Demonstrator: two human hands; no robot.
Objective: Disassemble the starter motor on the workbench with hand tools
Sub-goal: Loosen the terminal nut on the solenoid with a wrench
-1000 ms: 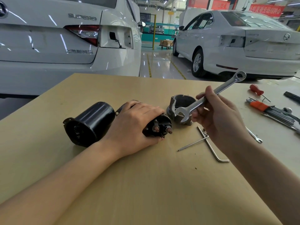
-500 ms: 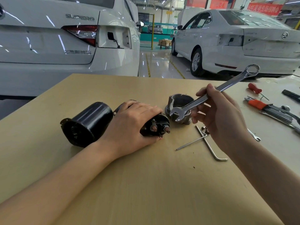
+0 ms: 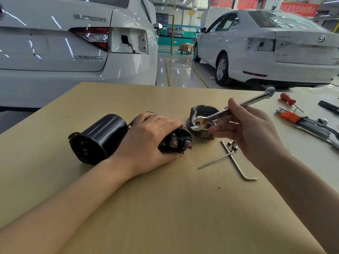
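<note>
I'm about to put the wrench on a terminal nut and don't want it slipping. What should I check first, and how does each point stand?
1. Left hand steadies the solenoid: ok.
2. Right hand grips the wrench: ok.
3. Open end faces the terminal studs: ok.
4. Wrench seated on a nut: not ok, it is held above.
5. Wrench size fits: cannot tell.
6. Hex keys outside the swing: cannot tell.

On our workbench (image 3: 165, 208) the motor body (image 3: 99, 138) lies at left centre, with the solenoid (image 3: 176, 142) just right of it under our left hand (image 3: 148, 142). Behind and right of the solenoid stands the housing (image 3: 201, 123), our right hand (image 3: 251, 132) holding the wrench (image 3: 229, 111) over it. Two hex keys (image 3: 236, 162) lie crossed nearer us beside some bolts (image 3: 232, 144), and more tools (image 3: 302, 121) lie along the right edge.
</note>
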